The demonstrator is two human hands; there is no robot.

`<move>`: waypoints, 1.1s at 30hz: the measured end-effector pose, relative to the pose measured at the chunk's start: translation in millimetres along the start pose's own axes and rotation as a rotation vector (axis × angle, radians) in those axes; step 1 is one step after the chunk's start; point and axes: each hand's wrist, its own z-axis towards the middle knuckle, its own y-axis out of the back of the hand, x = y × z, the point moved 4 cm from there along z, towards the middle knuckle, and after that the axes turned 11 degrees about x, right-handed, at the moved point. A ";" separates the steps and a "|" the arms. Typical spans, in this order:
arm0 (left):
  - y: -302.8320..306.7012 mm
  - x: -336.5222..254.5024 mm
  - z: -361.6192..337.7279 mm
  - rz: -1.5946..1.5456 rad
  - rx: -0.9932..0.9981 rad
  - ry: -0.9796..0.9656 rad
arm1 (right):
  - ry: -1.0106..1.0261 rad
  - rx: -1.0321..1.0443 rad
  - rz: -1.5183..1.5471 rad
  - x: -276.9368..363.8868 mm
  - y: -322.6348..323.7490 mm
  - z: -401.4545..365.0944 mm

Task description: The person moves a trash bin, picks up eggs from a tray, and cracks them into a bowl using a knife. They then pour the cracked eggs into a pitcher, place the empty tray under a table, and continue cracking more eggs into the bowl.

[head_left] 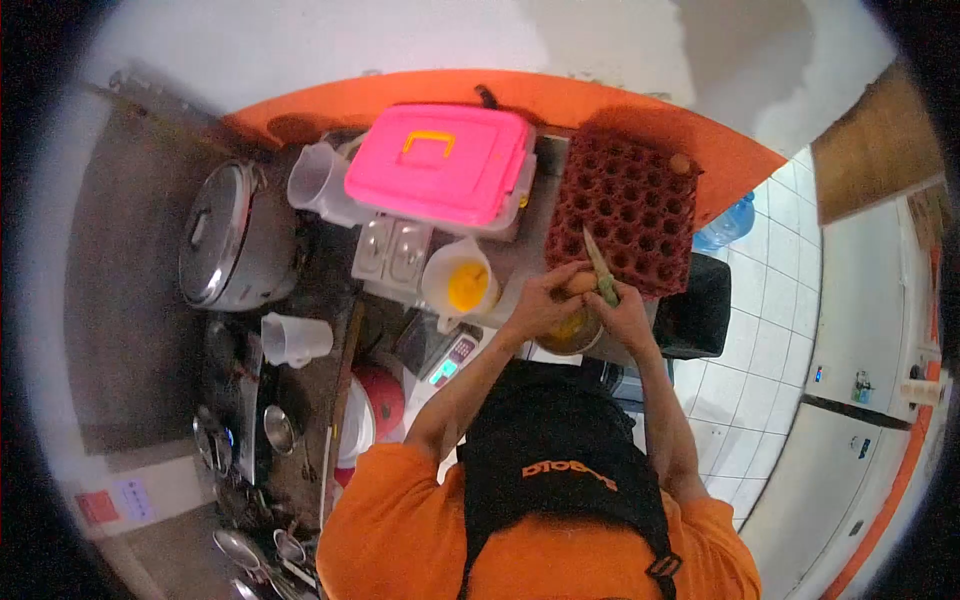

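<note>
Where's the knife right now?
In the head view, right of centre: the knife is in the right hand, beside the egg, pointing toward the egg tray.

The head camera looks from above, steeply down and forward: the black cloth apron (560, 435) is near, at lower centre; the white painted wall (420, 40) is farther, at the top.

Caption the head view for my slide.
Left hand holds an egg over a bowl; right hand grips a knife.
</note>
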 end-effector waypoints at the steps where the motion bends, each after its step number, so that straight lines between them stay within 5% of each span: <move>1: -1.5 -3.0 -8.6 0.153 -0.039 0.014 | -0.168 0.152 0.083 -18.0 -8.8 1.8; 2: -4.8 12.5 -12.7 0.145 -0.047 0.025 | -0.336 0.297 0.162 -34.9 -19.2 0.2; 5: -15.2 57.4 -24.0 0.397 -0.105 -0.085 | -0.296 0.331 0.047 -74.3 -40.4 -6.6; 7: -19.3 74.5 -26.4 0.482 0.041 0.038 | -0.280 0.342 0.007 -91.1 -48.3 -7.7; 9: -23.0 99.4 -26.2 0.526 0.057 -0.065 | -0.303 0.344 -0.085 -100.8 -55.6 -12.0; 11: -25.8 104.4 -27.3 0.577 0.080 -0.170 | -0.236 0.322 -0.155 -119.2 -63.2 -12.8; 15: -24.2 109.4 -30.8 0.673 0.116 -0.047 | -0.106 0.286 -0.305 -92.6 -55.6 -20.6; 19: -19.2 115.4 -29.5 0.840 0.169 -0.076 | -0.164 0.310 -0.495 -118.6 -48.9 -23.6; 22: -11.6 103.8 -22.3 0.591 0.158 0.074 | 0.100 0.052 -0.384 -98.7 -31.9 -27.1; 24: -20.7 71.8 -16.6 0.465 0.149 0.040 | -0.292 0.116 -0.029 -93.0 -16.8 -34.2; 27: -46.2 7.1 17.7 0.345 0.182 -0.059 | -0.315 -0.168 0.307 -75.6 9.4 -51.6; 31: -99.0 -61.9 80.0 0.409 0.290 -0.345 | -0.376 -0.387 0.438 -80.2 77.6 -83.8; 32: -109.9 -74.9 98.4 0.428 0.313 -0.508 | -0.260 -0.509 0.284 -78.7 103.0 -89.5; 33: -113.6 -78.7 121.7 0.484 0.332 -0.442 | -0.151 -0.639 0.121 -73.6 126.1 -102.2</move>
